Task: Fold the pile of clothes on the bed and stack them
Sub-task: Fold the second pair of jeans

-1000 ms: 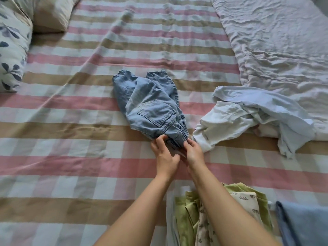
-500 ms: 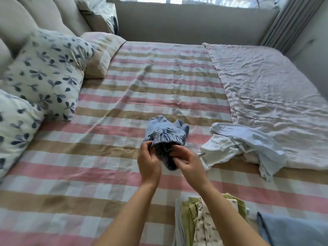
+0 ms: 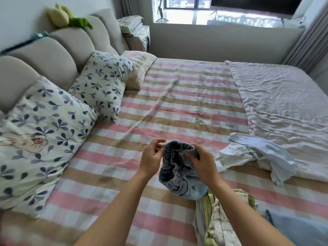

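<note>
Right hand [image 3: 202,166]: grip closed on denim shorts [image 3: 179,173], lifted, lower centre.
Left hand [image 3: 152,157]: fingers loosely open beside the waistband.
Bed [image 3: 177,103]: beneath.

A home bedroom: a wide bed [image 3: 186,103] with checked sheet, leaf-print pillows [image 3: 40,139], padded headboard [image 3: 53,55], plush toy [image 3: 62,15] and curtained window [image 3: 221,9].
</note>
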Action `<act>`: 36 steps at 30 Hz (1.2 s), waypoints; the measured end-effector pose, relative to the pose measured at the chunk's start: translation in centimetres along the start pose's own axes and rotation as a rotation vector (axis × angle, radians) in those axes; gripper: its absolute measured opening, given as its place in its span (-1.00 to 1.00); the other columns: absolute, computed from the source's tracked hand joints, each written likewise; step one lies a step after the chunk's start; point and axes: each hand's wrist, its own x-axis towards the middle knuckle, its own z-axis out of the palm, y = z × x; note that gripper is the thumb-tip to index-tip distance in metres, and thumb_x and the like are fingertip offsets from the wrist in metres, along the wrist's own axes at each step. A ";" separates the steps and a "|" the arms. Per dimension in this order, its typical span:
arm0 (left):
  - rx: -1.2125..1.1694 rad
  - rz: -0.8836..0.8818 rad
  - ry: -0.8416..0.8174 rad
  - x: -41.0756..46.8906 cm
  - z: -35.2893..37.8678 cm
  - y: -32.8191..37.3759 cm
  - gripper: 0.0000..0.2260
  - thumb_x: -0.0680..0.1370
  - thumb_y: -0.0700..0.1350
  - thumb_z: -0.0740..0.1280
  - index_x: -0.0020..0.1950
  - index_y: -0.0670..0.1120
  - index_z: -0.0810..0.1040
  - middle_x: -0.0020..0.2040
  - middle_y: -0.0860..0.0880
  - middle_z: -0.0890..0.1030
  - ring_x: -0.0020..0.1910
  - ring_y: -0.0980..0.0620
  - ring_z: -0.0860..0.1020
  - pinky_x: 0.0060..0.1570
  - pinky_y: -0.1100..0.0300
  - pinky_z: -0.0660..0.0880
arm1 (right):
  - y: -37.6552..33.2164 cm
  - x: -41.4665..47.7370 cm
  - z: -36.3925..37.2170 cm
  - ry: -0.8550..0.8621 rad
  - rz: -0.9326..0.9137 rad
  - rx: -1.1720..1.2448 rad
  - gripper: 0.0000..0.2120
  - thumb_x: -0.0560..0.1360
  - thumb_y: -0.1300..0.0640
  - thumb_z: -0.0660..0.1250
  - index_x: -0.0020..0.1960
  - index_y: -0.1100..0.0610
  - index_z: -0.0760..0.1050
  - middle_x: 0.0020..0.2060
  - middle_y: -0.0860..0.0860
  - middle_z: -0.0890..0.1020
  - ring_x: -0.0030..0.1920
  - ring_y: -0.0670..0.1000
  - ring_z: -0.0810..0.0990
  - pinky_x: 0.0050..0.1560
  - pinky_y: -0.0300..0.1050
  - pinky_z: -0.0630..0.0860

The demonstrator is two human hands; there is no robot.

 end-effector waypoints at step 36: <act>-0.235 -0.128 0.358 -9.9 -15.0 7.6 -0.92 0.51 -0.15 0.35 -0.15 -0.12 0.59 -0.28 -0.06 0.61 -0.27 -0.03 0.55 -0.22 0.09 0.46 | -17.7 -5.0 2.4 -0.035 0.123 0.261 -0.97 0.43 0.22 0.41 -0.13 0.16 0.58 -0.31 0.09 0.68 -0.33 0.04 0.64 -0.28 0.01 0.58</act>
